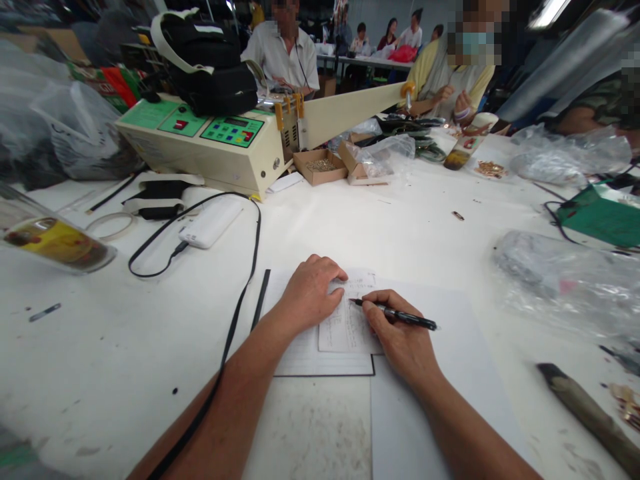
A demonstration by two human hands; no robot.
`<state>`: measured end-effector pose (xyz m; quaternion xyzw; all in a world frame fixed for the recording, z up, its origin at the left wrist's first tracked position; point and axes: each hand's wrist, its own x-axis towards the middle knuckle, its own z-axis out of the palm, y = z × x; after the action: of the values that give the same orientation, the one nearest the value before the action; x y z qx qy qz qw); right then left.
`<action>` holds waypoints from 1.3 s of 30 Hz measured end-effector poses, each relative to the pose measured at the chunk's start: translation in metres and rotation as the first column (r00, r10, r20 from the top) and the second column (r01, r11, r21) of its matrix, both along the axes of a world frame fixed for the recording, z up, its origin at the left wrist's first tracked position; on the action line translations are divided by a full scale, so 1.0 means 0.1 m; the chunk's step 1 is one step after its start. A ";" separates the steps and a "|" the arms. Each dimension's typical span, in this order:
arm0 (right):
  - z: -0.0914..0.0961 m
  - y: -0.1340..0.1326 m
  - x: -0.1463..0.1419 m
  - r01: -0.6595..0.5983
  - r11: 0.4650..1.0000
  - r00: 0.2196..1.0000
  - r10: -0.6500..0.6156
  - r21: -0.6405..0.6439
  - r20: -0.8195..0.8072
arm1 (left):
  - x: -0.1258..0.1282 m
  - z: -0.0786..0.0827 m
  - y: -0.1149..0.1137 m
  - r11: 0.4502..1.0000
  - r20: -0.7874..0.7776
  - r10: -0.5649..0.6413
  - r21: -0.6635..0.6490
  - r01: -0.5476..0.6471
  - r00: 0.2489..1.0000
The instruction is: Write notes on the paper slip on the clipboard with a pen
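Note:
My right hand (400, 333) grips a black pen (407, 319), its tip on or just above a small sheet with handwriting (345, 330). That sheet lies over a larger lined page with a dark edge (310, 360). Flat on the papers, at the upper left of the handwritten sheet, rests my left hand (313, 293), holding nothing, with thumb and forefinger apart. Under my right forearm spreads a big blank white sheet (450, 313).
A cream machine (200, 147) carries a black bag (210, 67). A white power bank (213, 223) trails a black cable across my left arm. Around stand a glass jar (55, 243), a cardboard box of small metal parts (320, 167) and plastic bags (560, 287). Several people sit beyond.

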<state>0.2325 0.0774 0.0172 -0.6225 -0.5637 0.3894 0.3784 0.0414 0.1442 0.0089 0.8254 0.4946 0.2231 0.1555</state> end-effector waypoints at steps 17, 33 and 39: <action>0.02 -0.01 0.01 0.005 1.000 1.000 -0.005 -0.004 -0.014 | -0.01 -0.01 0.00 1.000 0.011 -0.003 0.006 0.003 1.000; 0.00 0.00 0.01 0.004 1.000 1.000 -0.005 -0.008 -0.013 | 0.01 -0.02 0.01 1.000 0.011 -0.001 0.008 0.001 1.000; 0.00 0.00 0.00 0.008 1.000 1.000 -0.008 0.004 -0.016 | 0.00 0.00 0.00 1.000 -0.006 0.002 0.004 -0.002 1.000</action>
<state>0.2328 0.0771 0.0176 -0.6206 -0.5590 0.3917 0.3859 0.0415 0.1440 0.0086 0.8259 0.4955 0.2218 0.1523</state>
